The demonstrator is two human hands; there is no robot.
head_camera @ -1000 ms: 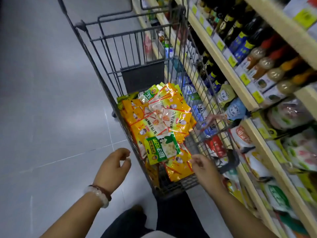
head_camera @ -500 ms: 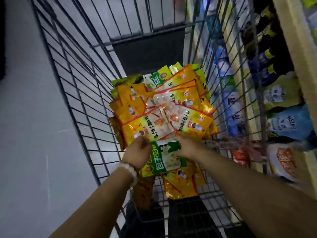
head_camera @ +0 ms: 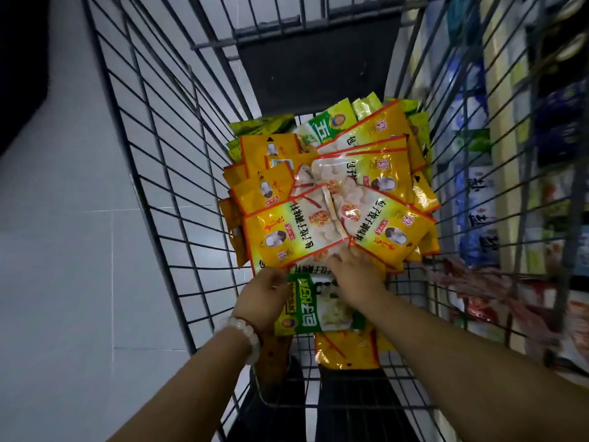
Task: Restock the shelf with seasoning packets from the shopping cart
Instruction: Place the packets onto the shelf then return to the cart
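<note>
A heap of seasoning packets [head_camera: 331, 199] lies in the shopping cart [head_camera: 165, 161], piled against its far wall and overlapping one another. At the near edge of the heap one packet [head_camera: 314, 306] lies on top of another packet [head_camera: 347, 352] nearer the person. The left hand [head_camera: 263, 298] is on that top packet's left edge; the right hand [head_camera: 358, 279] rests on its far right part, touching the heap behind it. The floor [head_camera: 70, 250] lies left of the cart. The shelf [head_camera: 510, 186] stands just beside the cart's right wall.
</note>
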